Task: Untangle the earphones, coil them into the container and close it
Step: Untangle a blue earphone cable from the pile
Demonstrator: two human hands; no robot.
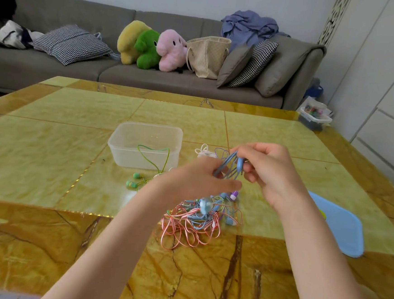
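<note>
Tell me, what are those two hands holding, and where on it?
Both hold a blue earphone cable: the right hand pinches its upper loops, the left hand grips the lower end.

Container top open; cable tangle blocks near side.

You have a blue earphone cable looped into a loose coil, lifted above the table. Below it lies a tangled heap of earphones: pink, blue and yellowish cords knotted together, with a purple earbud at its upper edge. A green pair lies left of the heap, its cord draped over the rim of the clear container, which stands open and upright. The blue lid lies flat to your right.
</note>
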